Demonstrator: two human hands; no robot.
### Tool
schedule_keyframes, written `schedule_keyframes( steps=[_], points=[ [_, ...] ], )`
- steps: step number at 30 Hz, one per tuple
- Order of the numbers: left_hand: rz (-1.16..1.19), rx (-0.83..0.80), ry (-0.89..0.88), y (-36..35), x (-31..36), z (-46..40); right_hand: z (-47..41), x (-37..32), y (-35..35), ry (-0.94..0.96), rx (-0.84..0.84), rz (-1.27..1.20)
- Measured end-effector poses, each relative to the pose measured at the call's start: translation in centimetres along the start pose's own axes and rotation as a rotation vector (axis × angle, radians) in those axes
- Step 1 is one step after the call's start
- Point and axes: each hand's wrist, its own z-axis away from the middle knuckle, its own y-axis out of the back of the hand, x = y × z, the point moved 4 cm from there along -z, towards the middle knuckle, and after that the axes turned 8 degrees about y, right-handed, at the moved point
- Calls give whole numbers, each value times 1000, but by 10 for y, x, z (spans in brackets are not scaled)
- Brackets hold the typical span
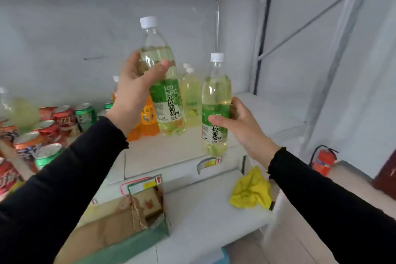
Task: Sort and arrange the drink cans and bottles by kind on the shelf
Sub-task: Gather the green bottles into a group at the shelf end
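Left hand [137, 90]: got my fingers and thumb wrapped round the shoulder of a clear plastic bottle of pale green grape drink with a white cap [162, 75], held up off the shelf and leaning a bit.

Right hand [240, 126]: curled round the green label of a second clear grape bottle, same kind, white cap [216, 105]. Upright, hanging over the front edge of the white shelf board [167, 152]; can't tell if the base is touching down.

Step I'm on: I'd say mid-placement, bringing both grape bottles to join their own kind.

Where they go: two or so matching pale green bottles [190, 96] already stand at the back, right between my two.

Next move: probably set both down upright just beside those, labels forward, without knocking the orange drink bottle [147, 118] behind my left wrist.

Still to sort: pile of red and green drink cans [53, 128] jumbled on the left, some on their sides.

Containers: torn brown cardboard box with a green edge [120, 227] in front of me, flaps open, can't see what's inside.

Other bits: crumpled yellow cloth [250, 191] on the lower ledge, red fire extinguisher [323, 163] on the floor to the right.
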Motion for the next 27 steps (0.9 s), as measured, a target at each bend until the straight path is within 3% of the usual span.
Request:
schedule_keyframes(
  steps=[12,18,27],
  points=[
    [-75,-117,88,-148,-59,-2,4,32,172,-70,160,97],
    [-107,-156,85,-181,-97,-44,-41,61,203,-61,206,75],
    [-147,-111,137,-196,-147,-104,-105,113,210,-102,145,36]
  ],
)
